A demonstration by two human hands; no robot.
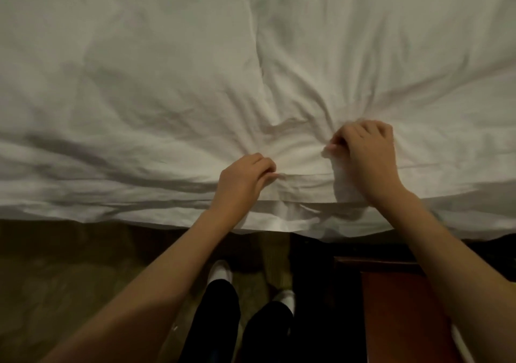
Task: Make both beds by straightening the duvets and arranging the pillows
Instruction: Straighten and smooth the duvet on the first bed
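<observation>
A white, creased duvet (173, 89) covers the bed and fills the upper two thirds of the head view. Its near edge hangs over the side of the bed just in front of me. My left hand (243, 178) pinches the fabric near that edge with curled fingers. My right hand (365, 153) grips a bunched fold of the duvet a little farther in. Creases fan out from both grips. No pillow shows in this view.
A brownish carpet (69, 273) lies below the bed edge. A reddish wooden piece of furniture (396, 301) stands close at my right. My legs in dark trousers and white shoes (220, 272) stand between it and the bed.
</observation>
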